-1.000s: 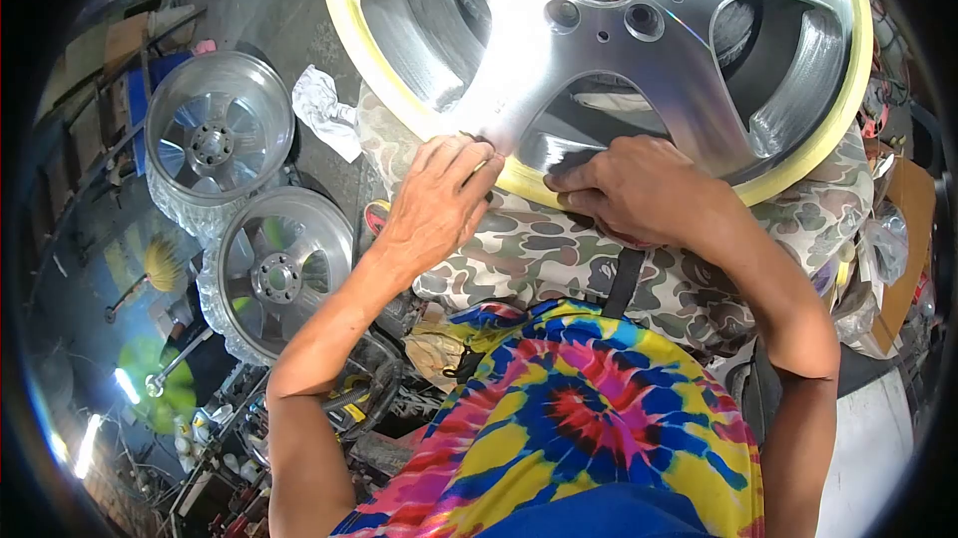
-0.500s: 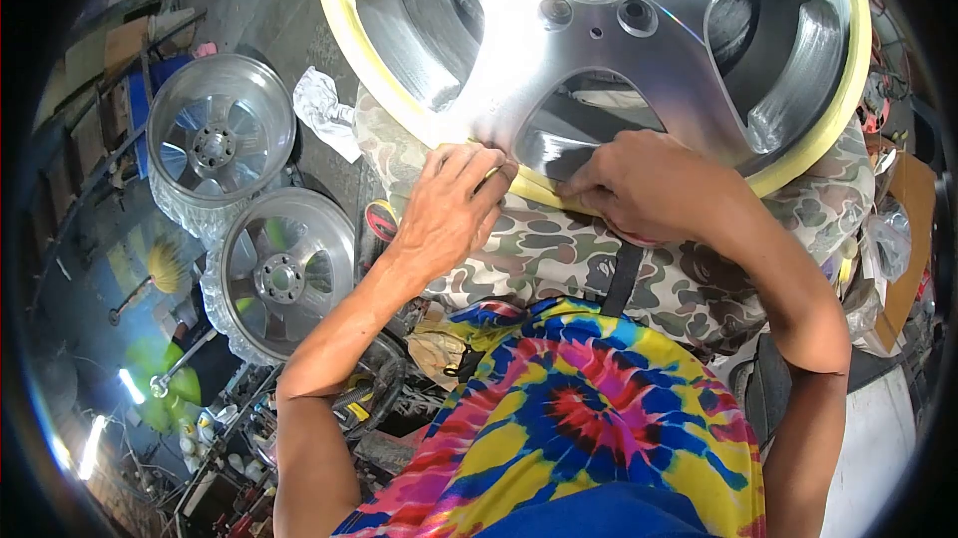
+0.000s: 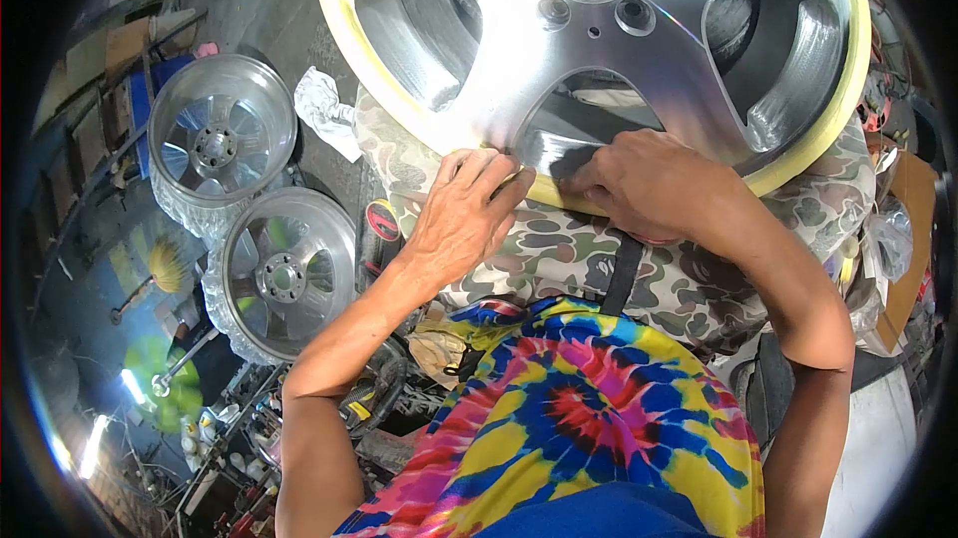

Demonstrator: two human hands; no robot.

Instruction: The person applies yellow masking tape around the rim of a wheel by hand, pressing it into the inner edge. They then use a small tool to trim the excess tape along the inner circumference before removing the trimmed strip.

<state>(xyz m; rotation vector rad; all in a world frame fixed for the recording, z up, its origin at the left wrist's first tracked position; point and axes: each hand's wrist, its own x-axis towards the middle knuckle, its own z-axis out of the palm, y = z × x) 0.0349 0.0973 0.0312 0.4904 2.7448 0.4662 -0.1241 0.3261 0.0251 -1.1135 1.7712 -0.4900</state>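
A large silver alloy wheel (image 3: 519, 89) lies in front of me, with yellow masking tape (image 3: 788, 171) around its outer lip. My left hand (image 3: 469, 201) is bent over the near lip, fingertips pressed to the taped edge. Just to its right, my right hand (image 3: 649, 182) is curled at the same edge, below a spoke opening. Its index finger and thumb come together at the tape; the other fingers are tucked under. What the right palm encloses is hidden, though a thin reddish edge shows beneath it.
Camouflage cloth (image 3: 539, 249) lies under the wheel. On the left stand two more alloy wheels, one farther (image 3: 222, 124) and one nearer (image 3: 284, 278). A crumpled white cloth (image 3: 324, 111) is on the floor. A green fan (image 3: 165, 383) and a brush (image 3: 165, 267) are at far left.
My left hand has shifted slightly to the right along the wheel's lip, closer to my right hand. The right hand stays nearly in place at the taped edge.
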